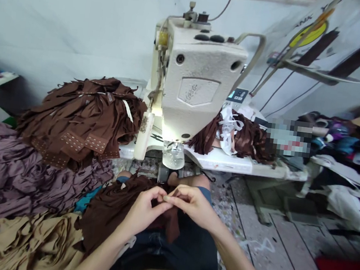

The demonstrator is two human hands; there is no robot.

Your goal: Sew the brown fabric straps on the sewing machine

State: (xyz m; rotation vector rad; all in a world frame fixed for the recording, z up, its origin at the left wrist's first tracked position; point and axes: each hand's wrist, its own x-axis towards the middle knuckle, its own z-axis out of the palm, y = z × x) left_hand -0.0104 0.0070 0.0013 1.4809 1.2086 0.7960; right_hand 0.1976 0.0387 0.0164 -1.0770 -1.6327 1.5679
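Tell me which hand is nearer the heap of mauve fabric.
Left. Your left hand is nearer, just to the right of the heap of mauve fabric. Your right hand is farther right, past the left hand, and both pinch at the brown fabric on your lap.

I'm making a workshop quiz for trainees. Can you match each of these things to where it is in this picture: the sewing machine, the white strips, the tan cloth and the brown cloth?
Things:
1. Sewing machine
2. White strips
3. Tan cloth
4. Brown cloth

Places:
A. Heaped at lower left, below mauve cloth
B. Under the left hand and right hand
C. On the machine table, right of the needle
D. Standing before the pale wall

Pairs: 1-D, 2-C, 3-A, 4-B
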